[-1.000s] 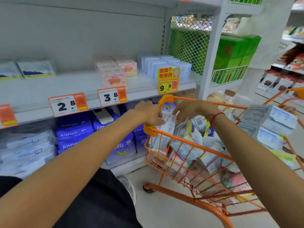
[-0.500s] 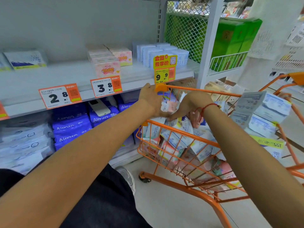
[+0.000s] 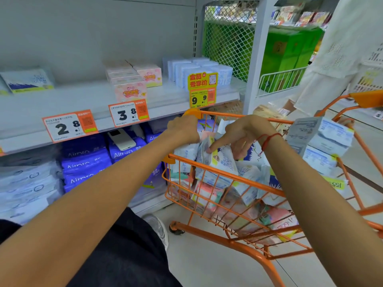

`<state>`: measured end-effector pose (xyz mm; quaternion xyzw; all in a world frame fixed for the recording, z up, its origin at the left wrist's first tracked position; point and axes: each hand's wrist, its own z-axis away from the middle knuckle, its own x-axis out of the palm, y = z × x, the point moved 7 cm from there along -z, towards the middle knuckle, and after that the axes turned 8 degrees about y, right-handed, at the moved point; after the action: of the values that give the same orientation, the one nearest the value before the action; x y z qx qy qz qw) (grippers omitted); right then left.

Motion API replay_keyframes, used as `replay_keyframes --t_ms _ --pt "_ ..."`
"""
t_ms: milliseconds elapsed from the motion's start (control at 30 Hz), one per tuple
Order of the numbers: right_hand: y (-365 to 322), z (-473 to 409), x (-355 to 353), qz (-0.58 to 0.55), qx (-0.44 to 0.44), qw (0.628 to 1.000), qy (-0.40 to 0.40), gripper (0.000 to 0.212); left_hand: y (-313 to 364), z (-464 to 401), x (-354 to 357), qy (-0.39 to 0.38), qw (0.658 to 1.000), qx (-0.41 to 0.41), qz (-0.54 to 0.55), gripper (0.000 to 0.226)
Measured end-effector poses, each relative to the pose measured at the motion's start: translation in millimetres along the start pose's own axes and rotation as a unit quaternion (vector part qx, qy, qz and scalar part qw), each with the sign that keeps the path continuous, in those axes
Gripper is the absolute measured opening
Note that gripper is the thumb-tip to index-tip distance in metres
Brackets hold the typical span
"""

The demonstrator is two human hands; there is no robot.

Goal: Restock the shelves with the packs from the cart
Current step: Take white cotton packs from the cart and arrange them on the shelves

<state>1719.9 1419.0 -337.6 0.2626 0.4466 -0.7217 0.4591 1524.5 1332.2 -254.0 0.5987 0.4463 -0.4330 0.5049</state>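
Right hand [image 3: 243, 135] hangs over the heap in the orange cart [image 3: 232, 180], forefinger stretched down onto a white pack [image 3: 219, 160] at the top of the pile, the other fingers loosely bent; it presses or steadies, holds nothing I can make out. Left hand [image 3: 184, 129] sits at the cart's far-left corner with fingers curled inward over the packs there; what it grips, if anything, is hidden behind the knuckles, so I cannot tell.

Packs fill the cart to its rim, heaped loose at all angles, some pink ones [image 3: 207, 195] low against the near wire. A separate stack of pale blue-and-white packs [image 3: 323, 141] rides at the cart's right side, above the rim. The upper shelf [image 3: 83, 100], just left of the cart, carries a few pink boxes [image 3: 129, 88] and pale blue packs [image 3: 199, 69] with bare board between them. A phone [image 3: 122, 139] lies on purple packs [image 3: 85, 162] one shelf below that.

Risks, as I judge them:
- Pulling one pack from a loose, rim-high heap may drag its neighbours over the wire onto the floor.
- The stack at the cart's right looks poorly supported; a jolt to the cart could topple it.
- The cart is on wheels; a hard tug could roll it.
- Soft wrappers slip under a one-finger hold; a proper grasp is needed before lifting.
- Similar-looking white packs could end up behind the wrong price tag [image 3: 128, 112].
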Motion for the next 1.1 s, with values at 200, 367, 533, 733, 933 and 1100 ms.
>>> replay_keyframes --t_ms 200,367,533,733,933,1100 --pt "-78 144 -2 0.053 -0.015 0.998 0.004 0.058 -10 1 1 0.027 0.997 -0.003 0.071 0.024" --pt "-77 142 -12 0.034 -0.045 0.998 0.028 0.040 -8 -5 -5 0.026 0.997 0.015 0.077 0.021" --pt "-80 137 -35 -0.025 -0.088 0.991 0.094 0.032 -13 -5 -16 0.025 0.993 0.023 0.117 0.022" --pt "-88 136 -56 -0.117 -0.124 0.974 0.150 0.044 -42 -1 -56 0.059 0.979 -0.023 0.193 0.019" --pt "-118 137 -52 -0.254 -0.169 0.944 0.129 0.091 -83 12 -56 0.078 0.907 -0.132 0.393 0.027" --pt "-143 154 -79 -0.298 -0.182 0.913 0.211 0.032 -104 24 -76 0.139 0.792 -0.192 0.563 0.033"
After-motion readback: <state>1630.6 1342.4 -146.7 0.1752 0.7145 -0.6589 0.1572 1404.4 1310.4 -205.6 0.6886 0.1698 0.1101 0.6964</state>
